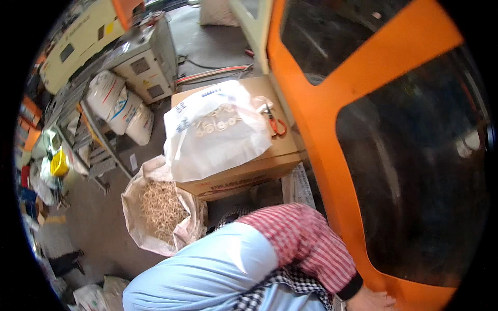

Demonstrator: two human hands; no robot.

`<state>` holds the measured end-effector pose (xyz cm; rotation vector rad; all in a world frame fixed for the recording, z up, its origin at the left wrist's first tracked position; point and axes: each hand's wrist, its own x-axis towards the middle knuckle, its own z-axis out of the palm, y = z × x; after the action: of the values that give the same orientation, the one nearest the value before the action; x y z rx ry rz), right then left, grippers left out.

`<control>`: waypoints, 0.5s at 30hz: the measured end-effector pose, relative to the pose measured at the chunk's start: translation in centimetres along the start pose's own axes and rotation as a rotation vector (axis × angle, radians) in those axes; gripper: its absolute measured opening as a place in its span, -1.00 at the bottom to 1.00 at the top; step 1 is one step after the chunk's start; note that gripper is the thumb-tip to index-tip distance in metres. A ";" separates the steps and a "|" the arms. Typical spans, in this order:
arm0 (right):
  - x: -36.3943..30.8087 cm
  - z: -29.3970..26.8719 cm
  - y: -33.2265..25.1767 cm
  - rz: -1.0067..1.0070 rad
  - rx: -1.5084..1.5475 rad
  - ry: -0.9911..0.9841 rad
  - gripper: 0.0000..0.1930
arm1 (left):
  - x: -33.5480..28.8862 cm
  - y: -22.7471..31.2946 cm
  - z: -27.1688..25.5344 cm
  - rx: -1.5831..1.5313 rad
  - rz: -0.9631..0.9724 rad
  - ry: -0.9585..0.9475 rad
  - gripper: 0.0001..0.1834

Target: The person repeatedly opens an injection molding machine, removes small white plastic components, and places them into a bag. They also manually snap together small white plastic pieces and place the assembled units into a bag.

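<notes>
My right hand (371, 300) is at the lower right, beside the bottom of an orange machine door (324, 150) with dark windows. It is blurred and partly cut off by the picture's edge, so its fingers cannot be made out. A red-checked sleeve with a dark cuff covers that arm. My left hand does not show. In front of me, a cardboard box (241, 173) carries a white plastic bag (218, 150) with several small pale ring-shaped parts (222, 125) on it. Red-handled cutters (277, 125) lie on the box, right of the bag.
Left of the box stands an open woven sack (136, 220) full of thin pale plastic scraps (163, 210). Stuffed white sacks (106, 96) lean by a metal rack and a grey cabinet (148, 70). A yellow basket (59, 163) is at far left. Hoses (212, 72) cross the floor behind the box.
</notes>
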<state>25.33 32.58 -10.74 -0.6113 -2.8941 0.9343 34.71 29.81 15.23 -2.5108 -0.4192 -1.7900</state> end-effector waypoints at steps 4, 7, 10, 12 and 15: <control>8.3 -1.5 -9.5 -0.335 0.239 0.025 -0.83 | -6.9 1.2 -18.5 -0.307 -0.646 -0.091 -0.66; 15.5 1.3 -16.4 -0.569 0.168 0.046 -0.82 | -17.5 6.2 -25.4 0.245 -1.152 0.308 -0.77; 23.3 7.2 -21.7 -0.746 0.058 -0.059 -0.73 | -24.8 14.8 -27.9 0.490 -1.546 0.791 -0.85; 29.4 14.1 -21.2 -0.846 -0.104 0.035 -0.60 | -28.3 19.2 -27.1 0.705 -1.580 0.919 -0.84; 35.7 19.6 -20.4 -0.848 -0.113 0.002 -0.48 | -31.8 22.7 -23.7 0.753 -1.710 1.008 -0.80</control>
<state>-17.86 20.18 -18.03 0.5887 -2.7462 0.6231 8.51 -2.67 -3.47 -0.1857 -2.6877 -1.9491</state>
